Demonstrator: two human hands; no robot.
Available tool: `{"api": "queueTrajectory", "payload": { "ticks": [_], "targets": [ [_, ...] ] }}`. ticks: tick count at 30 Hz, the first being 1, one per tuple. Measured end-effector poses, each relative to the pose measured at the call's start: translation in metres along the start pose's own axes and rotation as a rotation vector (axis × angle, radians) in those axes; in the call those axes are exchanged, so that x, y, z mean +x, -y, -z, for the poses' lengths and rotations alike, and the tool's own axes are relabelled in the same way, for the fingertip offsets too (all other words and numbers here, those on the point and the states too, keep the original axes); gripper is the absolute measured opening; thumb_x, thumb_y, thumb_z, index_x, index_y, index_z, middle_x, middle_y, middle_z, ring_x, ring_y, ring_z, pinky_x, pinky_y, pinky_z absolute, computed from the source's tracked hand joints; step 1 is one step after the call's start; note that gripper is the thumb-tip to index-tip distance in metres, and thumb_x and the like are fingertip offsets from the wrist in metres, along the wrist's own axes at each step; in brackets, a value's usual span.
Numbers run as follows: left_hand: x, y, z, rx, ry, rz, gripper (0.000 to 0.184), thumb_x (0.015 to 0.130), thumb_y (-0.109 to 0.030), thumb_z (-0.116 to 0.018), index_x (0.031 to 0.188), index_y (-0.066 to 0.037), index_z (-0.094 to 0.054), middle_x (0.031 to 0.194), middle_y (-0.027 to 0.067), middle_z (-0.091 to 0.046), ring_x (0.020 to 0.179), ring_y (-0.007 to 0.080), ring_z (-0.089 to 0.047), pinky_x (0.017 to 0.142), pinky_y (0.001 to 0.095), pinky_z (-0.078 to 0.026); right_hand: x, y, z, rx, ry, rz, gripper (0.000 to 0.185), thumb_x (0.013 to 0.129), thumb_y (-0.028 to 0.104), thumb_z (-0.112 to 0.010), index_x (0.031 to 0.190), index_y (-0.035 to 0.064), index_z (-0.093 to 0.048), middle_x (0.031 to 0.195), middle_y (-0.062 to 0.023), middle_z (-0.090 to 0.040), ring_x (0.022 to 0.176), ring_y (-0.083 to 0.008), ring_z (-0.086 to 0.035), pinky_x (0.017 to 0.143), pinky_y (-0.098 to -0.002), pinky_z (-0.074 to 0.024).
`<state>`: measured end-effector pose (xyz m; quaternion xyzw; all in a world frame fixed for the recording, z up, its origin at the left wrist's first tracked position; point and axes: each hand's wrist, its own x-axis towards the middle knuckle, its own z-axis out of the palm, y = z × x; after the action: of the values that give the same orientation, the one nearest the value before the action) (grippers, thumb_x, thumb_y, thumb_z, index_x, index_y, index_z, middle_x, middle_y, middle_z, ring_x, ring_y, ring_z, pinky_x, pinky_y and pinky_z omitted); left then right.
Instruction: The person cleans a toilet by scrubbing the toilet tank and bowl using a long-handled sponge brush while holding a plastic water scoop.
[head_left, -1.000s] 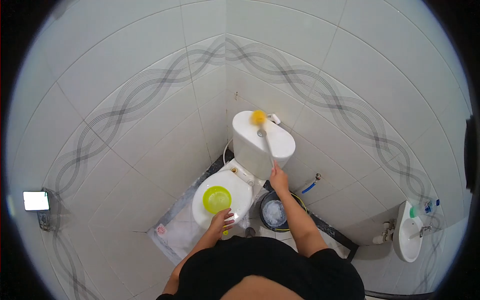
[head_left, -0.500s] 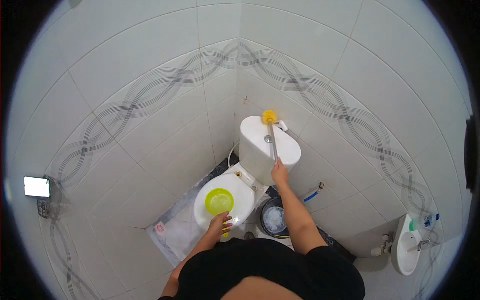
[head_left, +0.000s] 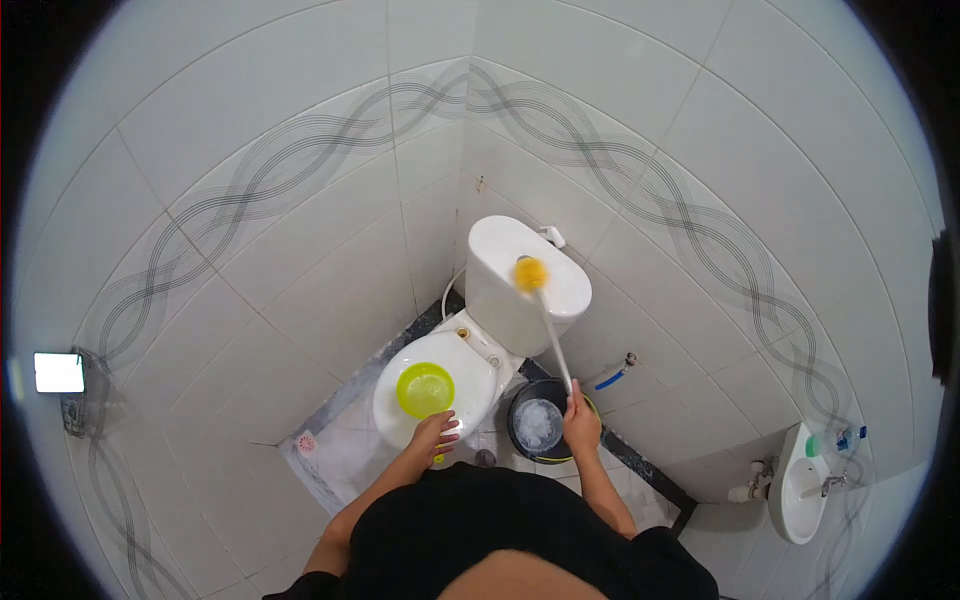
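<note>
My right hand (head_left: 581, 422) is wrapped round the pale handle of a toilet brush (head_left: 552, 335). Its round yellow head (head_left: 531, 274), blurred by motion, shows over the toilet tank (head_left: 510, 300); whether it touches the tank I cannot tell. My left hand (head_left: 433, 436) lies across the handle of a lime-green water dipper (head_left: 425, 391), fingers curving over it and partly hiding it. The dipper's bowl is above the white closed toilet lid (head_left: 480, 375). Beside the toilet, close to my right hand, stands a dark bucket (head_left: 515, 435) with foamy water (head_left: 538, 425).
White tiled walls meet in the corner behind the toilet. A tap with a blue hose (head_left: 612, 380) sticks out of the right wall. Farther right hangs a small washbasin (head_left: 790, 500). A bright phone-like screen (head_left: 60, 373) is on the left wall. A round drain (head_left: 485, 458) lies near my feet.
My right hand has drawn the brush back toward me, its head moving from the tank's rear edge to over its front part. The dipper and left hand stay over the lid. The view has shifted slightly.
</note>
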<state>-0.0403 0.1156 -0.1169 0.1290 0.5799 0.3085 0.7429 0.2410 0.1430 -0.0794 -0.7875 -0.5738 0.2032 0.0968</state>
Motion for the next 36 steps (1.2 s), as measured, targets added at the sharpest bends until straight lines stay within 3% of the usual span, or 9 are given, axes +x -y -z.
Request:
{"api": "queueTrajectory", "payload": {
  "ticks": [3,7,14,18,22,24,27,31,36],
  "targets": [
    [0.005,0.003,-0.007,0.047,0.045,-0.006,0.04,0.082,-0.038,-0.048,0.115,-0.014,-0.047,0.108,0.0027,-0.053,0.088,0.0191,-0.051,0.076,0.0361,-0.04,0.027,-0.02,-0.041,0.369,-0.532,0.056,0.042,0.087,0.024,-0.042,0.128,0.0213,-0.038,0.091,-0.0238,-0.058,0.078,-0.0429,-0.056,0.067,-0.0478,-0.0446],
    [0.009,0.004,-0.012,0.054,0.116,0.038,0.038,0.081,-0.036,-0.054,0.112,-0.015,-0.049,0.105,0.0028,-0.052,0.091,0.0208,-0.05,0.076,0.0355,-0.041,0.003,-0.02,-0.018,0.159,-0.171,0.037,0.039,0.087,0.022,-0.041,0.126,0.0179,-0.042,0.095,-0.0217,-0.058,0.079,-0.0397,-0.057,0.068,-0.0439,-0.046],
    [0.008,0.003,-0.012,0.054,0.054,-0.014,0.04,0.08,-0.037,-0.052,0.113,-0.015,-0.048,0.105,0.0023,-0.055,0.086,0.0179,-0.052,0.072,0.0336,-0.042,0.016,-0.035,-0.057,0.352,-0.494,0.085,0.039,0.087,0.028,-0.042,0.125,0.0279,-0.041,0.08,-0.0226,-0.059,0.07,-0.0425,-0.057,0.059,-0.0474,-0.0452],
    [0.006,0.005,-0.005,0.033,0.062,0.014,0.039,0.081,-0.037,-0.051,0.113,-0.015,-0.048,0.105,0.0026,-0.054,0.085,0.0181,-0.052,0.073,0.0345,-0.042,-0.012,-0.021,0.001,-0.012,-0.13,0.056,0.039,0.087,0.026,-0.041,0.126,0.0267,-0.041,0.082,-0.0237,-0.059,0.071,-0.0423,-0.057,0.062,-0.0474,-0.0454],
    [0.003,0.008,-0.001,-0.011,0.009,-0.012,0.038,0.082,-0.037,-0.049,0.114,-0.015,-0.048,0.105,0.0029,-0.054,0.085,0.0187,-0.052,0.074,0.0351,-0.041,0.011,-0.041,-0.047,0.431,-0.581,0.124,0.038,0.087,0.028,-0.044,0.124,0.0274,-0.043,0.071,-0.0198,-0.06,0.06,-0.0396,-0.057,0.055,-0.0493,-0.0442],
    [0.004,0.005,0.001,-0.034,0.004,-0.024,0.039,0.082,-0.037,-0.049,0.114,-0.015,-0.048,0.105,0.003,-0.054,0.086,0.019,-0.052,0.074,0.0354,-0.041,0.0,-0.04,-0.037,0.398,-0.581,0.22,0.038,0.086,0.028,-0.044,0.124,0.0247,-0.043,0.073,-0.0193,-0.06,0.062,-0.0394,-0.057,0.055,-0.0479,-0.0446],
    [0.001,0.005,0.003,-0.028,-0.012,0.016,0.038,0.082,-0.036,-0.049,0.113,-0.014,-0.048,0.104,0.0034,-0.055,0.087,0.0194,-0.052,0.074,0.0354,-0.041,-0.025,-0.018,0.01,-0.039,0.026,0.019,0.038,0.087,0.026,-0.043,0.125,0.0204,-0.043,0.088,-0.0225,-0.059,0.075,-0.041,-0.057,0.064,-0.0448,-0.0458],
    [-0.002,0.007,0.001,-0.029,-0.013,-0.041,0.038,0.082,-0.036,-0.049,0.113,-0.014,-0.048,0.106,0.0039,-0.055,0.088,0.02,-0.052,0.075,0.0361,-0.041,0.01,-0.034,-0.048,0.405,-0.487,0.15,0.037,0.087,0.029,-0.043,0.124,0.0273,-0.043,0.08,-0.0227,-0.059,0.071,-0.0414,-0.057,0.062,-0.0482,-0.0453],
    [-0.003,0.003,0.003,-0.003,0.005,0.008,0.039,0.082,-0.037,-0.05,0.113,-0.014,-0.048,0.108,0.0043,-0.054,0.089,0.0203,-0.052,0.076,0.0364,-0.041,0.008,-0.018,-0.008,0.109,-0.046,-0.026,0.039,0.087,0.028,-0.041,0.125,0.0199,-0.042,0.089,-0.0237,-0.058,0.078,-0.0412,-0.057,0.065,-0.0468,-0.0455]
  ]
}}
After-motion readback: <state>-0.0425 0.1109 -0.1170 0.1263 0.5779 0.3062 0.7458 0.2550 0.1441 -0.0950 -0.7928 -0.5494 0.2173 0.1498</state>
